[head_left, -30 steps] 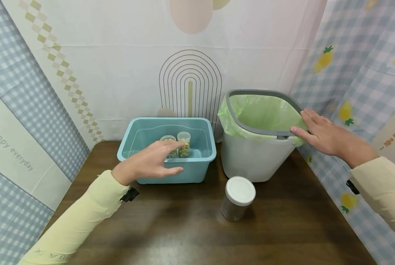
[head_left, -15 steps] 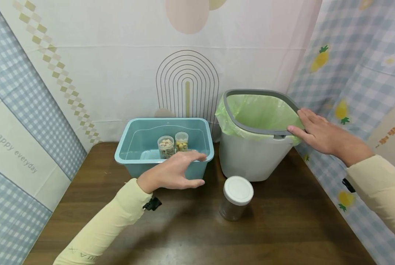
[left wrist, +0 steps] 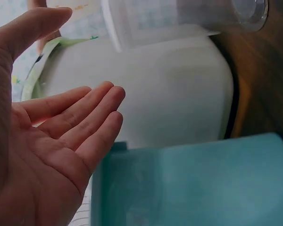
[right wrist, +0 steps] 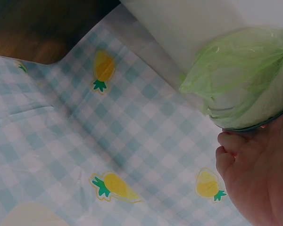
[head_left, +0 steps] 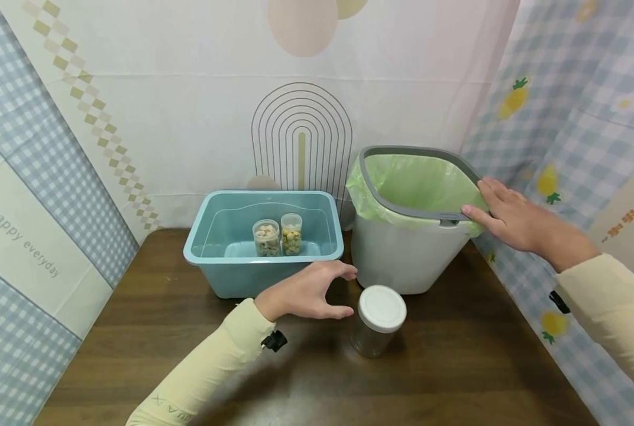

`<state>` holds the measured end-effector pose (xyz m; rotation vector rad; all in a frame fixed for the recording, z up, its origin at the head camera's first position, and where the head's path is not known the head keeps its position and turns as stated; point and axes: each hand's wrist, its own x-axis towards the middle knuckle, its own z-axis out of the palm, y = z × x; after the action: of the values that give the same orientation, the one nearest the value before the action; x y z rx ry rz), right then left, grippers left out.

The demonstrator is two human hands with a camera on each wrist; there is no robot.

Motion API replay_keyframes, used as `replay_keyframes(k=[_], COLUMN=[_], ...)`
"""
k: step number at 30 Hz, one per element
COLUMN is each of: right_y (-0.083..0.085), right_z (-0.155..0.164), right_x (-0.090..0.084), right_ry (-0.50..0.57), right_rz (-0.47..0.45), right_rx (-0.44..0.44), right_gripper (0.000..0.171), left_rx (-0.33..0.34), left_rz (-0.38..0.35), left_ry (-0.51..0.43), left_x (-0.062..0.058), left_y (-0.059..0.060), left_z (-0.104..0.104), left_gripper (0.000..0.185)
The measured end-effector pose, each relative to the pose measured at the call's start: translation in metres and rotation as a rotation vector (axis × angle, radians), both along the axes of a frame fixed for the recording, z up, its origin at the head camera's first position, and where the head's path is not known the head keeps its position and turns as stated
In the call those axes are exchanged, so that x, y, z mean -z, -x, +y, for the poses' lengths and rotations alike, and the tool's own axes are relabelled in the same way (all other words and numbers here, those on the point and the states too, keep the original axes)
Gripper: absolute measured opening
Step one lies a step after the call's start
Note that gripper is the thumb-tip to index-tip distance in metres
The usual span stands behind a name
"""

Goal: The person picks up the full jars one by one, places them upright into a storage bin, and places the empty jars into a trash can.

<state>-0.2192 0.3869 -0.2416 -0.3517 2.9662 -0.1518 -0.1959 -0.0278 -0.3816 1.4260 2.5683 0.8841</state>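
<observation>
Your left hand is spread in a loose curve, thumb apart from the fingers, holding nothing, just beside the jar without touching it. The jar is a clear cylinder with a flat white screw lid, standing upright on the dark wooden table, in front of the bin and to the right of the blue tub. Your right hand lies flat, fingers straight, on the bin's grey rim and green liner. Two small filled jars stand inside the tub.
</observation>
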Motion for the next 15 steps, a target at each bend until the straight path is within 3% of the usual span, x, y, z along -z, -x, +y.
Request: replay_keyframes(k=[7,15], right_y=[0.0,0.0], right_z=[0.0,0.0], right_x=[0.0,0.0], right_ry=[0.013,0.009], right_rz=[0.0,-0.009], right_rx=[0.001,0.009], right_gripper=[0.092,0.092], left_rx=[0.002,0.003], left_rz=[-0.05,-0.045], left_ry=[0.005,-0.004], left_x=[0.017,0.031], left_y=[0.0,-0.002], left_z=[0.013,0.029], left_gripper=[0.079,0.089])
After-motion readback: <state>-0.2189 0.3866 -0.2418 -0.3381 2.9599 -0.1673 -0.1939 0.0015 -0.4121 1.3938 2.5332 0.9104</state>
